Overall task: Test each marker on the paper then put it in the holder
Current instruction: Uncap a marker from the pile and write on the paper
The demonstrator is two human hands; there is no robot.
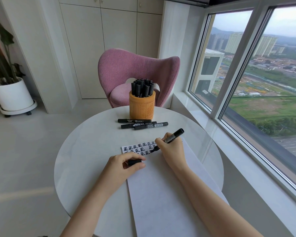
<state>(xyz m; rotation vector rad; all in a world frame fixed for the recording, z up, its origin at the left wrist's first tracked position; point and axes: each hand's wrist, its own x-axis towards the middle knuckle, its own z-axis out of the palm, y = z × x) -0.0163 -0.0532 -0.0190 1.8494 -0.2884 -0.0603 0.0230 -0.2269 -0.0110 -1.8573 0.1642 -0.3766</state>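
Holder (142, 105) at twelve o'clock nearly full, three loose markers (143, 124) untested; right hand (171, 149) grips fourth marker (173, 136) on paper (161, 185), left hand (125, 166) pinches cap (134, 162)

Person seated at table, only arms and hands in sight. Left hand (126, 164) and right hand (171, 147) bare, fingers slender, nails short where visible. Left forearm (96, 194) and right forearm (203, 194) bare along whole visible length, smooth, slim, narrowing toward wrists.
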